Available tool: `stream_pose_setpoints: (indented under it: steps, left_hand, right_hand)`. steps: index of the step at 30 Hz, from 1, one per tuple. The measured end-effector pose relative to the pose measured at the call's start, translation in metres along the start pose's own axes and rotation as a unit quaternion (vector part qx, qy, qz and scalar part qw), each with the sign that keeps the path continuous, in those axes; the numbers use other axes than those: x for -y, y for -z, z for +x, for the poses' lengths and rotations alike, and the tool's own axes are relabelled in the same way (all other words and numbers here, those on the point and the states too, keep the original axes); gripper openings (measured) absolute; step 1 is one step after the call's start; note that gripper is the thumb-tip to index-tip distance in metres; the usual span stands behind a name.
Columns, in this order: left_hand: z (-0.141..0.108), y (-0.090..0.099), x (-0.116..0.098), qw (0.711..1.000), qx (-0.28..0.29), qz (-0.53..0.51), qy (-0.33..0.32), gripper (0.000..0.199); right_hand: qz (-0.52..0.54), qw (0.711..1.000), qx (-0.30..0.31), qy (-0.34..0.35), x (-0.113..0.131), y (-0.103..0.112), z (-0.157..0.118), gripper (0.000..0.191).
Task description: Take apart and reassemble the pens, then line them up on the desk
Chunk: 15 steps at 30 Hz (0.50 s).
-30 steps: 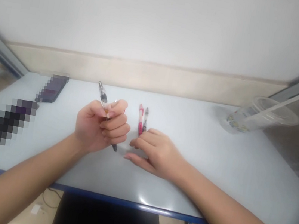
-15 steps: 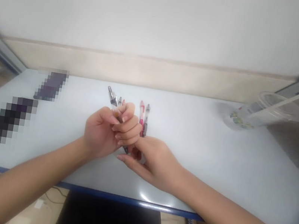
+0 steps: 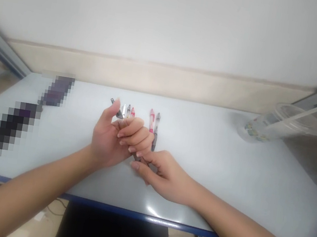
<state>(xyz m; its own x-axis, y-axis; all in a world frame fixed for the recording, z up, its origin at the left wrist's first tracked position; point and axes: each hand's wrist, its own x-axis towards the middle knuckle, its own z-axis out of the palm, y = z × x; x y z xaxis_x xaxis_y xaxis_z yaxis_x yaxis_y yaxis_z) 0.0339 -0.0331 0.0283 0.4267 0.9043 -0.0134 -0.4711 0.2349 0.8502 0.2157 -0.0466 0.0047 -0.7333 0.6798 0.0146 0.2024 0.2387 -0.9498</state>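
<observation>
My left hand (image 3: pixel 119 140) is closed around a dark-clipped pen (image 3: pixel 117 108), its fingers curled over the barrel and its thumb raised. The pen slants, with its upper end sticking out at the upper left. At the lower end, my right hand (image 3: pixel 166 175) has thumb and fingers pinched together on the tip; the fingers hide most of this part. Behind my left hand lie a silver pen (image 3: pixel 123 110), a grey pen (image 3: pixel 129 110) and a red pen (image 3: pixel 133 112). Just right of its fingers are a pink pen (image 3: pixel 151 119) and another grey pen (image 3: pixel 155 134), side by side.
On the right of the white table (image 3: pixel 215 159) stands a clear plastic cup (image 3: pixel 260 130). Dark blurred-out items (image 3: pixel 6 126) lie at the left. A wall (image 3: pixel 164 80) closes off the back, and a blue edge (image 3: pixel 119 211) runs along the front.
My left thumb has lifted off the pen, and the pen's upper end has dropped slightly left with its dark clip showing. My right fingers have closed in on the lower end.
</observation>
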Motion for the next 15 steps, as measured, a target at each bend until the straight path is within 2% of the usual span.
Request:
stream_pose_setpoints:
  steps: [3, 5, 7, 9, 11, 15]
  left_hand:
    - [0.003, 0.001, -0.004, 0.998, -0.027, 0.054, -0.013, 0.076]
    - [0.005, 0.004, -0.010, 0.993, -0.054, 0.087, -0.052, 0.074]
    - [0.008, 0.010, -0.015, 0.980, -0.103, 0.125, -0.115, 0.060]
    - [0.010, 0.017, -0.017, 0.963, -0.148, 0.162, -0.156, 0.037]
    - [0.011, 0.024, -0.015, 0.954, -0.168, 0.196, -0.154, 0.026]
    - [0.012, 0.031, -0.004, 0.927, -0.160, 0.316, -0.128, 0.026]
  right_hand:
    - [0.015, 1.000, 0.019, 0.012, -0.001, 0.005, -0.001, 0.049]
    - [0.038, 0.999, 0.011, 0.012, -0.001, 0.010, 0.000, 0.054]
    - [0.063, 0.998, -0.023, 0.002, -0.002, 0.015, 0.000, 0.059]
    - [0.092, 0.994, -0.062, -0.015, -0.004, 0.021, 0.002, 0.059]
    - [0.134, 0.986, -0.097, -0.014, -0.007, 0.026, 0.005, 0.058]
    - [0.196, 0.968, -0.156, 0.007, -0.014, 0.030, 0.012, 0.062]
